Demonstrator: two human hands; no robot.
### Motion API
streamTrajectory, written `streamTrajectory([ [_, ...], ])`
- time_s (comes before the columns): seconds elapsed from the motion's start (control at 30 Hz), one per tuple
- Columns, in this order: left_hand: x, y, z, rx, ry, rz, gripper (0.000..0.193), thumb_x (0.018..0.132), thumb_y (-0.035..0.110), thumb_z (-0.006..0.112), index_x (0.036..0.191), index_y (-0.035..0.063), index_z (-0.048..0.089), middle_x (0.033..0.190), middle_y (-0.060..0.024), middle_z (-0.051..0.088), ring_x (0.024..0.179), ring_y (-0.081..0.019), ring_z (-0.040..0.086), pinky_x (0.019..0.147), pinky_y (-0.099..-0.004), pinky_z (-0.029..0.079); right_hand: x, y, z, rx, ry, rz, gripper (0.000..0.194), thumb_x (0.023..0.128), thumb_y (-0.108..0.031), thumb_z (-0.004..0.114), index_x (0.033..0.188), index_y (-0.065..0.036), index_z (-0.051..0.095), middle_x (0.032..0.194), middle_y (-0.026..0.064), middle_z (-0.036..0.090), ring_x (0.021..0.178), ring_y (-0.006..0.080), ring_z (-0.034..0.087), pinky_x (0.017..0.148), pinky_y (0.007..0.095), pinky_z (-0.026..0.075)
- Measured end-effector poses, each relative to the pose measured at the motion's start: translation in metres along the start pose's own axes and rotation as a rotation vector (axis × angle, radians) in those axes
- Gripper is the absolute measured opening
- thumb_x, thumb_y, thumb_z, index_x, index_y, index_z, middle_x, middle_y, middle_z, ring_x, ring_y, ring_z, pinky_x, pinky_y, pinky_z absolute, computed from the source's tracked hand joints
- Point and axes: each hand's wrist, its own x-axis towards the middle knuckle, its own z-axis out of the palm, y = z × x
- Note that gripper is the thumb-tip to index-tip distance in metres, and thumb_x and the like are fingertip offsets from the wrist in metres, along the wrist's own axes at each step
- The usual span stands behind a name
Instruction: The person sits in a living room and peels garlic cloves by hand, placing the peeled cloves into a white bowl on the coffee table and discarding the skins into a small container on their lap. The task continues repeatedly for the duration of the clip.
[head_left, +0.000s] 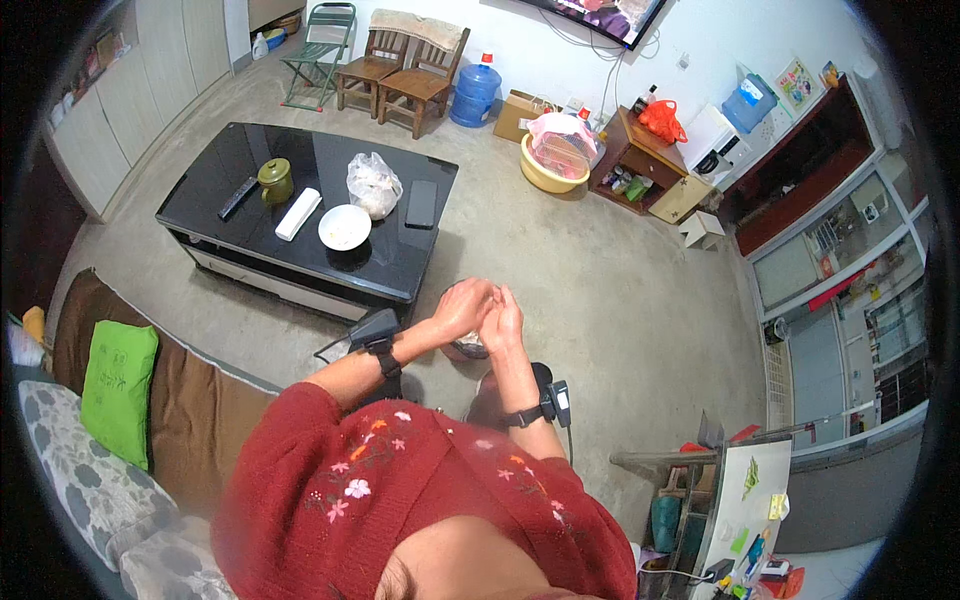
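My left hand and my right hand meet at the fingertips in front of me, above a round lined bin on the floor. Whether anything is pinched between the fingers is hidden. A strapped device sits on each forearm. On the black glass coffee table, ahead and to the left, stands a white bowl with small bits inside. Around it are a knotted clear plastic bag, a dark phone-like slab, a white folded item, an olive lidded mug and a remote control.
A sofa with a green cushion runs along my left. Two wooden chairs, a green folding chair and a blue water bottle line the far wall. A yellow basin and a wooden cabinet stand at the far right.
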Motion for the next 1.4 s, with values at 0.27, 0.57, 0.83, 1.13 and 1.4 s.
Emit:
streamTrajectory([
  [0.27, -0.003, 0.019, 0.002, -0.21, 0.102, -0.091, 0.018, 0.074, 0.011, 0.06, 0.089, 0.001, 0.061, 0.089, -0.0177, 0.061, 0.083, -0.0358, 0.058, 0.074, -0.0431, 0.046, -0.018, -0.007, -0.016, 0.217, -0.062, 0.044, 0.02, 0.094, -0.016, 0.035, 0.09, -0.003, 0.049, 0.093, 0.0078, 0.054, 0.093, 0.0204, 0.052, 0.084, 0.0337, 0.043],
  [0.57, 0.006, 0.021, 0.003, -0.599, 0.079, -0.345, 0.02, 0.079, 0.011, 0.06, 0.094, -0.0026, 0.058, 0.08, -0.013, 0.063, 0.076, -0.0219, 0.062, 0.066, -0.0338, 0.049, -0.014, -0.012, -0.007, 0.04, 0.064, -0.011, 0.016, 0.09, -0.011, 0.044, 0.099, 0.0, 0.049, 0.088, 0.006, 0.055, 0.083, 0.0198, 0.054, 0.075, 0.0313, 0.047],
  [0.83, 0.028, 0.0, -0.007, -1.133, 0.138, -0.609, 0.023, 0.084, 0.007, 0.058, 0.104, -0.0049, 0.057, 0.088, -0.0101, 0.061, 0.073, -0.0158, 0.059, 0.062, -0.0271, 0.05, -0.037, -0.019, 0.042, -0.44, -0.105, -0.151, 0.015, 0.087, -0.012, 0.056, 0.093, -0.004, 0.046, 0.071, -0.0003, 0.047, 0.05, 0.0043, 0.039, 0.038, 0.0173, 0.028],
  [1.13, 0.035, 0.011, -0.038, -1.275, -0.086, -0.174, 0.025, 0.089, 0.004, 0.05, 0.112, -0.0049, 0.049, 0.097, -0.0099, 0.057, 0.084, -0.0173, 0.057, 0.079, -0.0278, 0.047, -0.035, -0.045, 0.065, -0.328, -0.195, -0.233, 0.007, 0.089, -0.011, 0.052, 0.088, -0.005, 0.049, 0.069, 0.0003, 0.049, 0.05, 0.0043, 0.04, 0.038, 0.0172, 0.029],
  [1.4, 0.033, 0.025, -0.044, -1.215, -0.009, -0.214, 0.026, 0.087, 0.005, 0.054, 0.111, -0.0039, 0.053, 0.097, -0.0105, 0.061, 0.083, -0.017, 0.06, 0.078, -0.0278, 0.049, -0.043, -0.048, 0.07, -0.48, -0.149, -0.246, 0.009, 0.089, -0.012, 0.052, 0.092, -0.005, 0.048, 0.066, -0.0014, 0.046, 0.046, 0.0038, 0.036, 0.036, 0.0169, 0.026],
])
